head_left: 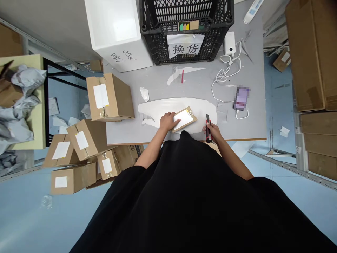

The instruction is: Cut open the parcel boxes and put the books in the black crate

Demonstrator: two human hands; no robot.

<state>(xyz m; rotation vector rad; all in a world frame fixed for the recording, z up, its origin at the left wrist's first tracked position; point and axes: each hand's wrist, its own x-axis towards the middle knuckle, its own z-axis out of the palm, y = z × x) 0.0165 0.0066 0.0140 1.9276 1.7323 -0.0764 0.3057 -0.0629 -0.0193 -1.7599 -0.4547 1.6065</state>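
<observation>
Flat brown cardboard box: left grip clasps one end; right grip wraps round slim red-and-black utility knife.

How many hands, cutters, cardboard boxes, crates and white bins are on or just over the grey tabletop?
Hands: 2, left hand and right hand
Cutter: 1
Cardboard boxes: 2, small box and bigger box
Black crate: 1
White bin: 1
Total: 7
</observation>
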